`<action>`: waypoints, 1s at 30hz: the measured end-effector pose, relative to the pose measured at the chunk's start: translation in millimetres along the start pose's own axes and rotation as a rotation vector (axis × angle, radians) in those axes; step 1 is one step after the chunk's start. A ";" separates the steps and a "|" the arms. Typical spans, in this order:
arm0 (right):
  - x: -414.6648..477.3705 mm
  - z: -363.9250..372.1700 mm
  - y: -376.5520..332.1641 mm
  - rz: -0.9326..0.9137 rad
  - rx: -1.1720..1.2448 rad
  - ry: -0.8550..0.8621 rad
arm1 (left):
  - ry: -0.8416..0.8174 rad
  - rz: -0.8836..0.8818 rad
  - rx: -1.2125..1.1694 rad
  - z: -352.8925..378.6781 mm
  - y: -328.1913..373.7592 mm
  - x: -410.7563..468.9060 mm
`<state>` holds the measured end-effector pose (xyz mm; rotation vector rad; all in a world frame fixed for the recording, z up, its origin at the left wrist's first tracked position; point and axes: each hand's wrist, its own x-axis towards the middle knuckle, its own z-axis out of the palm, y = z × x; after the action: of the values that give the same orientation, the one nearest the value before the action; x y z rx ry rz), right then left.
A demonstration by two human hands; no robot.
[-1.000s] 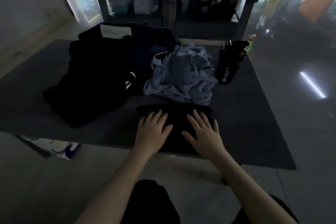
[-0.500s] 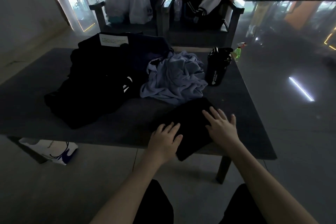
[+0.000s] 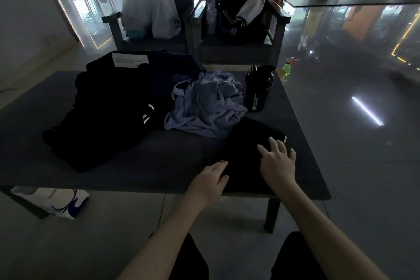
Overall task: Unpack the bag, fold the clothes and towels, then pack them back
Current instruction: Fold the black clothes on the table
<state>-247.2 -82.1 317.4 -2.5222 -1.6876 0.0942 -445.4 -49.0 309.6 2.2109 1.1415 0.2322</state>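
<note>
head view: the folded black cloth (image 3: 245,143) lies at the near right corner of the table (image 3: 159,166), touching the crumpled lilac cloth (image 3: 209,104) behind it. the right hand (image 3: 278,163) lies flat on it, fingers spread and straight, gripping nothing. the left hand (image 3: 210,179) rests at its left edge, fingers likewise uncurled. the cloth looks soft, light and limp, and likely to slip out of its fold. it is best lifted from underneath, with a hand at each opposite edge.
</note>
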 end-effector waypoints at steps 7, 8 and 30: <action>-8.7 8.8 6.0 0.069 0.088 -0.197 | -0.053 0.010 -0.272 8.6 16.9 14.7; -5.5 9.6 13.7 0.064 0.067 -0.188 | -0.053 0.012 -0.273 8.0 15.7 16.6; 65.9 4.0 65.7 -0.017 0.082 -0.159 | -0.052 -0.033 0.406 12.6 -16.7 46.3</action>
<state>-162.2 -45.8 305.9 -2.4984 -1.7217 0.3635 -423.1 -11.4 283.8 2.5264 1.2846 -0.0806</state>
